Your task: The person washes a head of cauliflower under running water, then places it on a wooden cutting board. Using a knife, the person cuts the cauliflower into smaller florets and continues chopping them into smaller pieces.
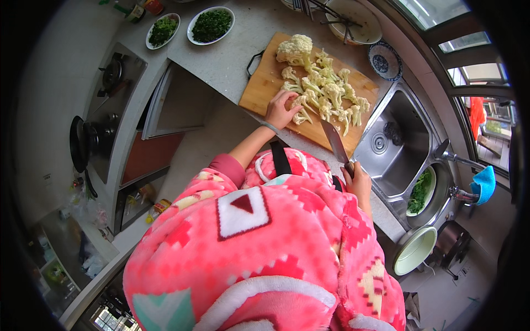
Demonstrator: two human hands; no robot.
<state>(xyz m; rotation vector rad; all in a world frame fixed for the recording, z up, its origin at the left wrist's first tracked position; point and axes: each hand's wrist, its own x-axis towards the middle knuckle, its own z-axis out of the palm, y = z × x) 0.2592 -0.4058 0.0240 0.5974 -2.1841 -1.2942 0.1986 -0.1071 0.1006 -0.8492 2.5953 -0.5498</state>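
Note:
A wooden cutting board [261,97] lies on the counter, bearing a large piece of cauliflower [295,49] at its far left and many cut florets [331,92] across its middle. My left hand [281,109] is at the near left of the pile, its thumb and fingers around a cauliflower floret [302,112]. My right hand [359,182] grips the dark handle of a kitchen knife [334,141] by the board's near right corner. The knife's blade points away from me over the board, its tip close to the nearest florets.
Right of the board is a steel sink [408,124]; its round basin holds a bowl of leafy greens [421,190]. Two plates of chopped greens [212,25] [163,31] stand at the back left. Bowls with chopsticks [356,20] and a patterned dish [385,61] sit behind. A stove [112,99] is at left.

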